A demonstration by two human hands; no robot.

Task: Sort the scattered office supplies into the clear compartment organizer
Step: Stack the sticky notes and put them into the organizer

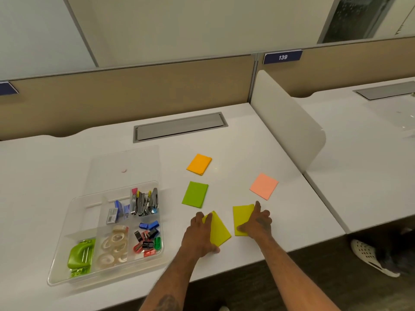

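Yellow sticky pads: left hand and right hand each press one flat, fingers spread.

I read only one clear mark: the white number "139" on a dark blue plate fixed to the top of the tan partition behind the desk. A second blue plate sits at the left edge of the same partition, but I see no characters on it. The small boxes in the clear organizer carry print, too small for me to read.
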